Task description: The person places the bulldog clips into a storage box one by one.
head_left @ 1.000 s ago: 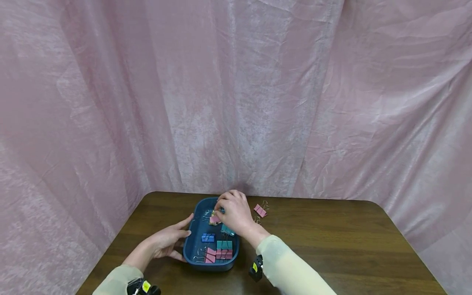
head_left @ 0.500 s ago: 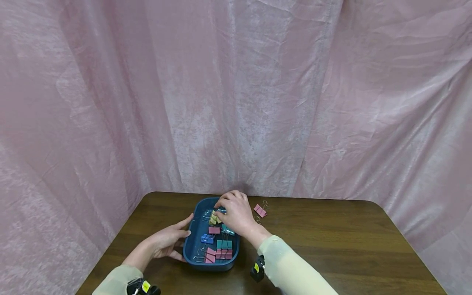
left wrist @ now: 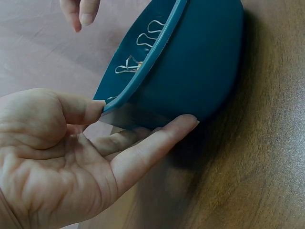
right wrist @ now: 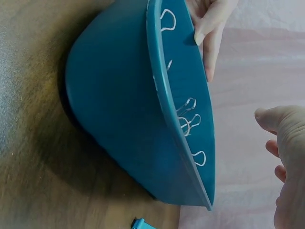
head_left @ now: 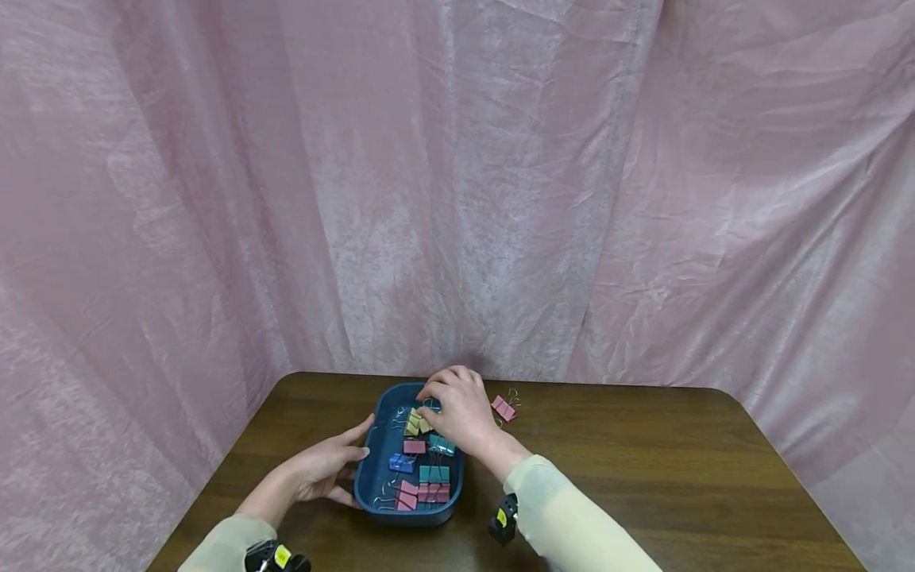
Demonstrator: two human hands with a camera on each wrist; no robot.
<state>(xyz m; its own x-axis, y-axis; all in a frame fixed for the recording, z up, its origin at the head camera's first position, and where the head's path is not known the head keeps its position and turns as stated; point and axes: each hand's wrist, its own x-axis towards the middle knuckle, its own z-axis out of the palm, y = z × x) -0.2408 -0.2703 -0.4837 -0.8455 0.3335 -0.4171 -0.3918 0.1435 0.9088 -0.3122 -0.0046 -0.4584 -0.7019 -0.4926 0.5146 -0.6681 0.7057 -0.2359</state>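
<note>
A dark blue plastic bin (head_left: 407,519) stands on the table with several binder clips inside. Its left side is gripped by my left hand (head_left: 325,469), the thumb at the rim and the fingers along the outer wall. Above the bin's far right part hovers my right hand (head_left: 461,409), thumb and fingers apart, nothing between them. Beneath it lie yellow binder clips (head_left: 413,423), partly hidden. Nearer are a pink binder clip (head_left: 415,447), a blue binder clip (head_left: 402,463) and a teal binder clip (head_left: 434,474). Wire handles (right wrist: 199,158) show over the rim in the right wrist view.
Right of the bin, on the wooden table (head_left: 643,461), lies another pink binder clip (head_left: 503,408). A turquoise piece (right wrist: 143,224) shows on the tabletop in the right wrist view. A pink curtain (head_left: 457,199) hangs behind the table.
The pink binder clip by the right fingertips has dropped toward the bin's middle, uncovering the yellow clips. My right hand has shifted slightly right; the left hand has stayed put.
</note>
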